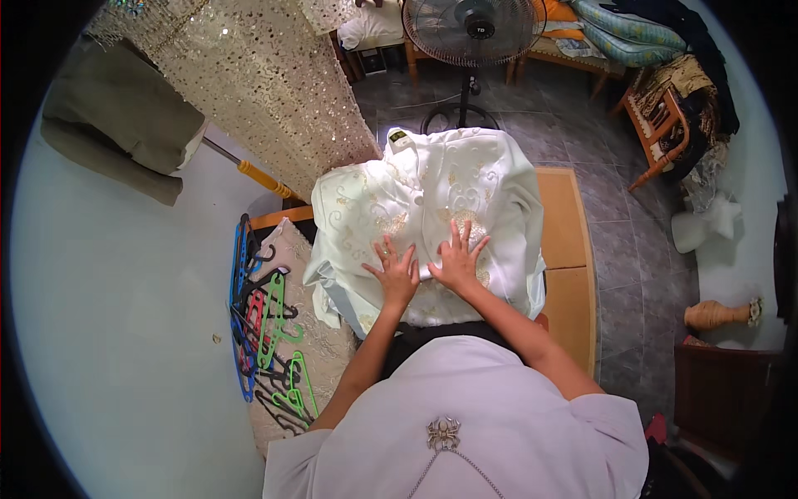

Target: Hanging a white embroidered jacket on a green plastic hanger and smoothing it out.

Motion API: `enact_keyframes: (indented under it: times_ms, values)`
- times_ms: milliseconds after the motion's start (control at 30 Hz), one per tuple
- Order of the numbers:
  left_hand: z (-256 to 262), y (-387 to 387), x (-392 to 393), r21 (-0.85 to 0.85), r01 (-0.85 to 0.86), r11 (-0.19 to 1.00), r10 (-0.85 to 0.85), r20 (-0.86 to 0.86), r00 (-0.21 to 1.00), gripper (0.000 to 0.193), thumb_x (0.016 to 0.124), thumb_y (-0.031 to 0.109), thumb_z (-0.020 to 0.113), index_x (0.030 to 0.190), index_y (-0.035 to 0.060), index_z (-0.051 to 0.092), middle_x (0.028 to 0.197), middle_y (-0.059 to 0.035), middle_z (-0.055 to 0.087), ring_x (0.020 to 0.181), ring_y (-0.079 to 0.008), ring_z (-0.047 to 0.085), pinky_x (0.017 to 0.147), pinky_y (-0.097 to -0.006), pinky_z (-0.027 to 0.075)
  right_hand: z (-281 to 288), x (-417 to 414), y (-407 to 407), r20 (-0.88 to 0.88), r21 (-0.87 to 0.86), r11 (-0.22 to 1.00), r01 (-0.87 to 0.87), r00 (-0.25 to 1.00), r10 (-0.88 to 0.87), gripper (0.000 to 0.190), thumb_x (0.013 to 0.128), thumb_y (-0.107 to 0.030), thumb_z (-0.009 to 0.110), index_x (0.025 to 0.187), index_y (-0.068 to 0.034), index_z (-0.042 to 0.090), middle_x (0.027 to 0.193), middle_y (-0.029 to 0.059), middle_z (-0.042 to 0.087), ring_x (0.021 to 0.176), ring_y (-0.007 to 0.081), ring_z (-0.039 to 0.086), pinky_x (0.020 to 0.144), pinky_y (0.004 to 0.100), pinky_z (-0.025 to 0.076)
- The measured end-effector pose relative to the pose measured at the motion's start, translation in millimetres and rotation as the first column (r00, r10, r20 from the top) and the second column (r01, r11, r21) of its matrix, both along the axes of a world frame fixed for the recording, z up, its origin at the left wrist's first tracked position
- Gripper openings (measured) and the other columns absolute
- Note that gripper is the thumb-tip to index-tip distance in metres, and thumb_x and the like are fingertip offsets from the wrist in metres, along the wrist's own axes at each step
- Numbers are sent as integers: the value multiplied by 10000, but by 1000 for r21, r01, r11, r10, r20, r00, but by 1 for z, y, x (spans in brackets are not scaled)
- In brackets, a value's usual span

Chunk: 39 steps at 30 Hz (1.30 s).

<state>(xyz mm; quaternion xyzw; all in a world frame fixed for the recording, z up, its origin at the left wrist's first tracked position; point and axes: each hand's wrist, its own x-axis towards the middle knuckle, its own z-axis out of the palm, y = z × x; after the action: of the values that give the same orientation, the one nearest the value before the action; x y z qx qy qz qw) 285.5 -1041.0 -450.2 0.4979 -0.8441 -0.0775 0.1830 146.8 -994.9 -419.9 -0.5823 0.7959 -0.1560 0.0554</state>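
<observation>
Before me lies a white embroidered satin garment [386,199] with a round button at its front and a label inside its collar, which points away from me. My left hand [397,272] rests on the garment's lower left front, fingers spread. My right hand [459,261] lies flat beside it on the right front, its fingertips at a beaded gold and white flower motif [472,229]. Neither hand grips the fabric. Folds of cloth hang at both sides of the garment. What supports it is mostly hidden.
Plastic clothes hangers [272,324] lie on beige lace fabric [330,349] at left. A sequined cloth [262,81] hangs at upper left. Brown cardboard [564,224] is at right. Beyond the garment stands a pedestal fan [475,31]; a wooden chair [667,134] is at upper right.
</observation>
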Motion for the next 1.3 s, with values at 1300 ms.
enact_keyframes:
  times_ms: [1300]
  values:
    - [25, -33, -53, 35, 41, 999, -37, -111, 993, 158, 715, 303, 622, 815, 201, 689, 1433, -165, 70, 1313, -385, -36, 878, -723, -25, -14, -22, -19, -89, -170, 986, -5, 996, -10, 219, 705, -304, 590, 789, -102, 611, 1414, 111, 153, 1306, 402, -37, 897, 700, -81]
